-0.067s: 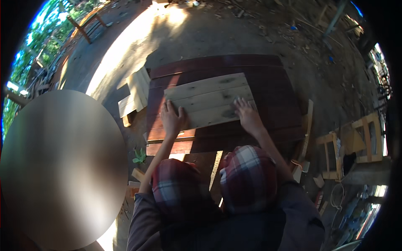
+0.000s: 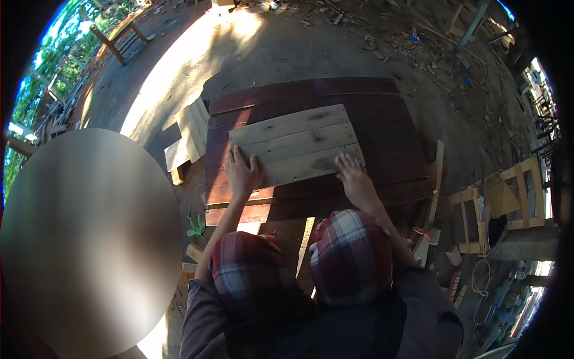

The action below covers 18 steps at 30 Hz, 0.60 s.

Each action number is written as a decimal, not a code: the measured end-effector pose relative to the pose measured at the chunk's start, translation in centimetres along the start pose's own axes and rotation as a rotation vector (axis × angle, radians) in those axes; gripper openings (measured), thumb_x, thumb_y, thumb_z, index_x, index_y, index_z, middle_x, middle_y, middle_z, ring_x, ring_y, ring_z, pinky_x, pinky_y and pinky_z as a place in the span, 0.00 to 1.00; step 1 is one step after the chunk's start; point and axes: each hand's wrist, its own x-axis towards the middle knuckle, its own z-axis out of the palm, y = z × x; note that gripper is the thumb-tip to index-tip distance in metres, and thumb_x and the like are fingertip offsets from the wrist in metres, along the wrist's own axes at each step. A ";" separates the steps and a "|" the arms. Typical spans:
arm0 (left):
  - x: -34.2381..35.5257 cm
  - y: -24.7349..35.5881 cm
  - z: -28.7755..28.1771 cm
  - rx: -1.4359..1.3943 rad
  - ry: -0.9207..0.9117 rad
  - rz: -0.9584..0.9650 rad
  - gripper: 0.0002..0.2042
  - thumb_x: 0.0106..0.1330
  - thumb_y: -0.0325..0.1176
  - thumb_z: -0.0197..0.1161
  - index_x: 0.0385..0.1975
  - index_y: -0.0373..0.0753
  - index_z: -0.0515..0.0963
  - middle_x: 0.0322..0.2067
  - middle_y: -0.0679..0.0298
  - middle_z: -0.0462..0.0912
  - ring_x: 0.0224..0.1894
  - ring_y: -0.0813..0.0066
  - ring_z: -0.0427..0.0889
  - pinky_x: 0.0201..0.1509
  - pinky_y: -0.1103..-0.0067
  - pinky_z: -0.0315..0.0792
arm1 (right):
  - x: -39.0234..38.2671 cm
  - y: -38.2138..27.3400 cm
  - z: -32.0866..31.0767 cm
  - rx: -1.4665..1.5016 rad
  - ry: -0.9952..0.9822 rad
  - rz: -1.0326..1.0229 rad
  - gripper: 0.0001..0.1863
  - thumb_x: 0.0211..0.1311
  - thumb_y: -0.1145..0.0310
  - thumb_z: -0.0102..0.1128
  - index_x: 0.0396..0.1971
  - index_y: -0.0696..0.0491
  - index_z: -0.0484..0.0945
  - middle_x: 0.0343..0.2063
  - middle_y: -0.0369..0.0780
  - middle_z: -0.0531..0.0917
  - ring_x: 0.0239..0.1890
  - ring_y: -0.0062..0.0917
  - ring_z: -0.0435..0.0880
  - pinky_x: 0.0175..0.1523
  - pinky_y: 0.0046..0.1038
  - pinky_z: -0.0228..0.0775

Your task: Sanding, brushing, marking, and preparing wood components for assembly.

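A pale wooden panel (image 2: 293, 142) of three joined planks, with dark knots and small nail or screw marks, lies slightly askew on a dark red-brown wooden table (image 2: 385, 128). My left hand (image 2: 241, 175) rests at the panel's near left corner, fingers spread, the fingertips on its left end. At the near right corner, my right hand (image 2: 357, 179) has its fingers stretched out over the panel's edge. Neither hand is wrapped round anything. What lies beneath the panel is hidden.
Pale boards (image 2: 192, 134) stand left of the table, by a small green plant (image 2: 196, 226). Wooden frames (image 2: 520, 194) and a loose cord (image 2: 478, 281) are at the right. Scraps litter the dirt floor (image 2: 287, 51). A blurred oval (image 2: 89, 239) hides the lower left.
My right hand has slid a little toward me, from the panel's surface to its near right corner. My left hand stays at the left end. The whole view has shifted slightly.
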 end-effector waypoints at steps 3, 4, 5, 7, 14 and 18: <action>-0.3 1.1 0.2 0.000 -0.039 0.006 0.34 0.68 0.49 0.55 0.66 0.31 0.59 0.66 0.39 0.59 0.69 0.43 0.58 0.71 0.58 0.53 | -1.9 0.0 -0.9 0.059 -0.034 0.034 0.24 0.69 0.66 0.50 0.62 0.58 0.68 0.65 0.47 0.68 0.69 0.40 0.62 0.72 0.39 0.54; -0.4 1.2 0.2 0.004 -0.040 0.003 0.34 0.68 0.49 0.55 0.66 0.31 0.59 0.66 0.39 0.59 0.69 0.43 0.58 0.71 0.58 0.53 | -1.0 0.3 -0.6 0.040 -0.038 0.034 0.24 0.70 0.65 0.49 0.62 0.58 0.68 0.65 0.48 0.67 0.69 0.40 0.62 0.72 0.39 0.54; -0.4 1.1 0.0 0.028 -0.031 0.002 0.33 0.68 0.47 0.56 0.66 0.32 0.60 0.66 0.40 0.60 0.68 0.44 0.59 0.71 0.59 0.54 | 0.5 0.5 -0.2 0.026 -0.040 0.028 0.24 0.70 0.64 0.48 0.63 0.57 0.68 0.66 0.48 0.66 0.69 0.40 0.61 0.71 0.39 0.55; -0.6 0.6 -0.4 0.062 -0.023 -0.012 0.32 0.68 0.46 0.56 0.65 0.32 0.61 0.65 0.40 0.61 0.68 0.44 0.60 0.70 0.60 0.56 | 4.8 1.1 0.8 -0.011 -0.039 0.032 0.25 0.71 0.63 0.47 0.64 0.57 0.66 0.67 0.46 0.65 0.70 0.40 0.60 0.72 0.38 0.54; 0.1 1.7 0.1 -0.309 -0.011 -0.053 0.28 0.65 0.38 0.59 0.63 0.30 0.65 0.64 0.43 0.66 0.65 0.47 0.66 0.68 0.66 0.62 | 17.1 5.5 1.3 -0.047 -0.098 0.098 0.25 0.74 0.60 0.41 0.66 0.54 0.64 0.69 0.45 0.61 0.71 0.39 0.58 0.72 0.36 0.55; 0.1 0.6 -0.6 -0.337 -0.023 -0.117 0.28 0.65 0.36 0.60 0.63 0.30 0.64 0.64 0.43 0.66 0.65 0.48 0.67 0.68 0.67 0.62 | 10.8 2.9 1.3 0.032 -0.125 0.074 0.24 0.73 0.61 0.43 0.65 0.56 0.65 0.68 0.45 0.63 0.70 0.39 0.59 0.71 0.37 0.56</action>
